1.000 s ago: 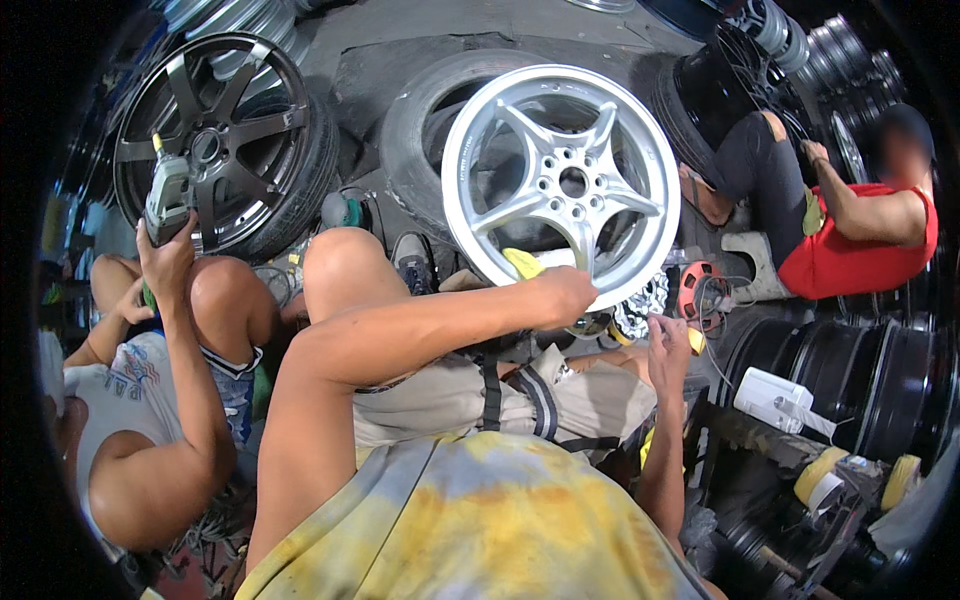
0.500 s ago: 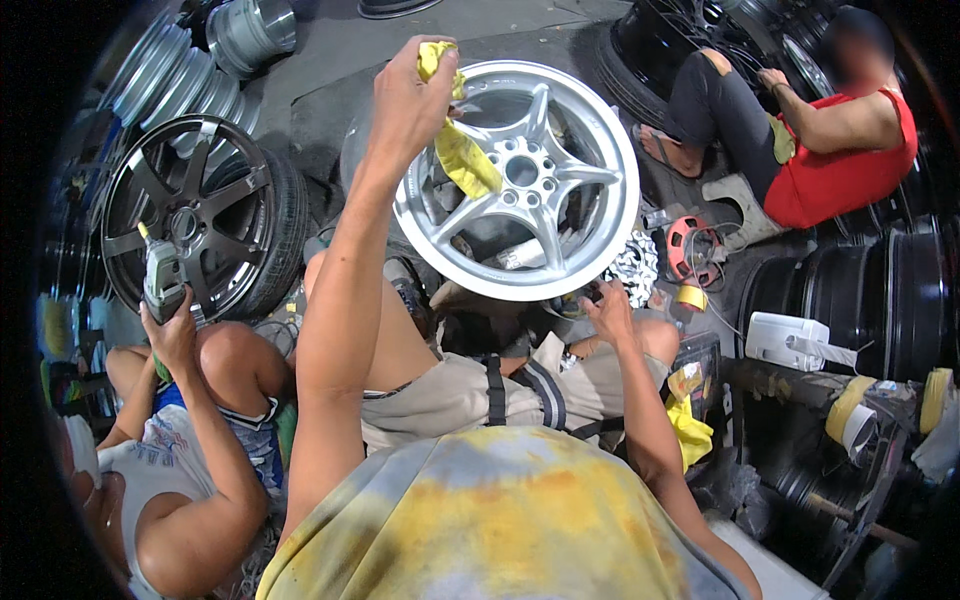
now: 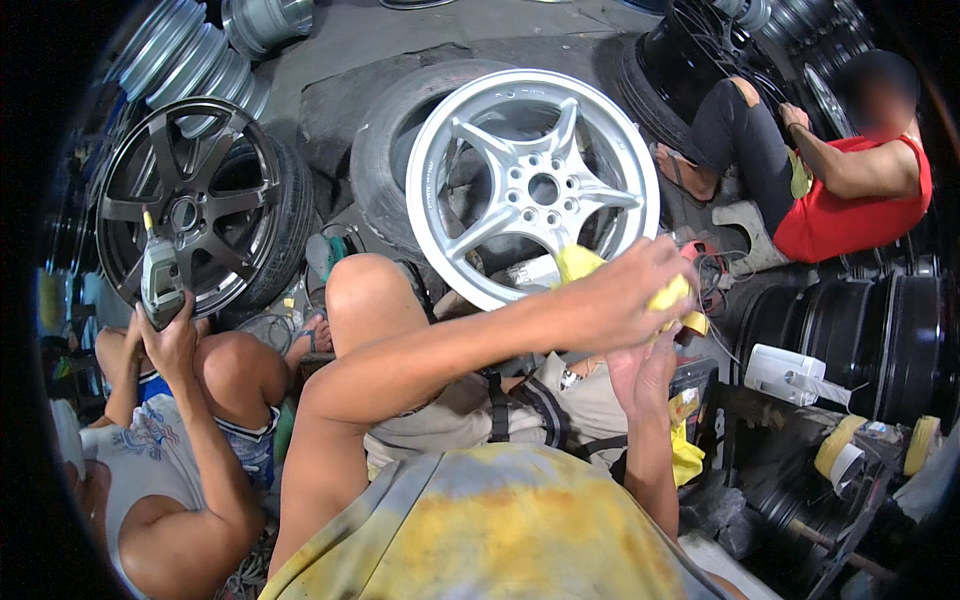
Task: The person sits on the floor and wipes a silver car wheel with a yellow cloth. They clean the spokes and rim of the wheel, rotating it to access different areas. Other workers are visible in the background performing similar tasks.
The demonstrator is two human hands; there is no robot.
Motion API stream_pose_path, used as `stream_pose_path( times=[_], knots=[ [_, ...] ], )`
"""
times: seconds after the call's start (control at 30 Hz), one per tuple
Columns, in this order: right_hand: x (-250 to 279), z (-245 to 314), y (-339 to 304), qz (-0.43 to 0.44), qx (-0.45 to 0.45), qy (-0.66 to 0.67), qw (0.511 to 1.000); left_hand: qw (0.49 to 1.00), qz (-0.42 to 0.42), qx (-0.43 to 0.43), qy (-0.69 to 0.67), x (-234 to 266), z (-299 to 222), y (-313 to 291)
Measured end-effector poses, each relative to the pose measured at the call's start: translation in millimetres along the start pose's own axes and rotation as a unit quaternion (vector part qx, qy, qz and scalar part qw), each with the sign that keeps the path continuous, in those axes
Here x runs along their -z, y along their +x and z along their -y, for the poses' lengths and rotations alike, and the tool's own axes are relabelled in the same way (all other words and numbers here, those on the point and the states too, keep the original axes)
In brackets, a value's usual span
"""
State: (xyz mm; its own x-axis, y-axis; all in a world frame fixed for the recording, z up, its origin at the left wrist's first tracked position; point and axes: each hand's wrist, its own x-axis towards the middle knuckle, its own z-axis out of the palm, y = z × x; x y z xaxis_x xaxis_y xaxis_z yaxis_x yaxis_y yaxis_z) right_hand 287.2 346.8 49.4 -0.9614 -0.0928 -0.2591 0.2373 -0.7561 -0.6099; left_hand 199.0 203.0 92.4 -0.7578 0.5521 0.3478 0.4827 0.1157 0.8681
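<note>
A silver multi-spoke wheel rim (image 3: 543,190) leans tilted in front of me, with an old tyre (image 3: 375,175) behind its left side. My left hand (image 3: 640,295) reaches across to the right, closed round a crumpled yellow cloth (image 3: 578,262). The cloth's loose end hangs over the rim's lower right edge, and a bunch of it shows by the fingers. Just below, close against the left hand, is my right hand (image 3: 643,375), palm turned up and fingers loosely stretched. Its fingertips are partly hidden by the left hand, which is somewhat blurred.
At left, a person holds a grey power tool (image 3: 162,275) beside a dark wheel (image 3: 185,215) with a tyre. Another person in red (image 3: 850,205) sits at upper right. Black rims (image 3: 850,335), a white box-shaped device (image 3: 785,373) and a yellow cloth (image 3: 687,455) are on my right.
My left hand has swung from the rim's upper left to its lower right, carrying the yellow cloth. My right hand has drawn down from the rim's lower edge, turning palm up.
</note>
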Motion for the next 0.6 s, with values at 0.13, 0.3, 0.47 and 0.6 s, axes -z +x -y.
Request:
stream_pose_path(
  times=[0.13, 0.3, 0.47, 0.6],
  knots=[
    [29.9, 6.0, 22.9, -0.075, 0.087, -0.229, 0.967, 0.968, 0.038, 0.043, 0.244, 5.6, 22.1, -16.6],
    [2.4, 4.3, 103.1, 0.030, 0.209, -0.564, 0.799, 0.936, -0.015, 0.108, 0.335, 123.4, 54.5, 12.1],
    [-18.7, -47.7, 193.6, 0.097, 0.260, -0.723, 0.633, 0.872, -0.173, 0.230, 0.395, 193.2, 145.3, 10.8],
    [-12.8, -103.1, 188.8, 0.171, 0.356, -0.746, 0.537, 0.866, -0.134, 0.329, 0.353, 210.4, 214.6, -31.1]
  ],
)
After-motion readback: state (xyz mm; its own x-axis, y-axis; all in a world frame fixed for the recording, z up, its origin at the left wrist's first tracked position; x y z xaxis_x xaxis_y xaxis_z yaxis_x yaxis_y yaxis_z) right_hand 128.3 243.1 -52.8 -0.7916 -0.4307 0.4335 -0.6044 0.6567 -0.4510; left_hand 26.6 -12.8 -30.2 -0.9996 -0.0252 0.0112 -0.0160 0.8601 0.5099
